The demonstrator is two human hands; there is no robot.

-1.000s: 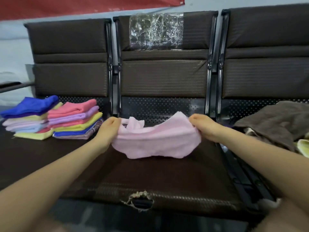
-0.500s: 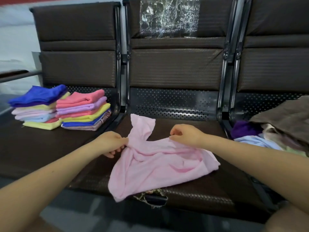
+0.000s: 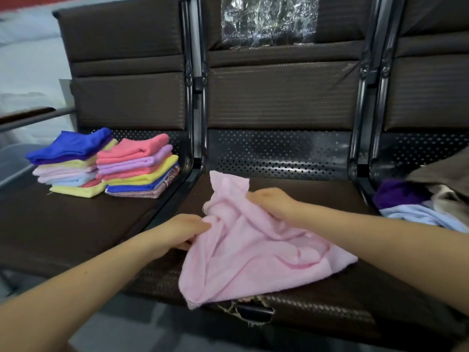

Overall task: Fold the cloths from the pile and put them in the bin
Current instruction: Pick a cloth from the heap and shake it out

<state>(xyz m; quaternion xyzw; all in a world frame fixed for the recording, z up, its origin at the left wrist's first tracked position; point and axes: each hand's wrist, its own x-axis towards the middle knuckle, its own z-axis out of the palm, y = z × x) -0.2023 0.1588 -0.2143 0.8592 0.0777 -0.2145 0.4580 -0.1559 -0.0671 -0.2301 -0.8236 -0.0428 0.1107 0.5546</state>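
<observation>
Pink cloth: lying crumpled on middle seat; left hand pinching its left edge, right hand gripping its top; folded stacks sitting left of it.

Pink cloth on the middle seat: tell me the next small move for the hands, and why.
Probably pull the two hands apart to spread the pink cloth flat on the seat. The left hand and right hand each pinch an edge, yet the cloth lies bunched and wrinkled, one corner hanging over the front edge, so it cannot be folded neatly yet.
</observation>
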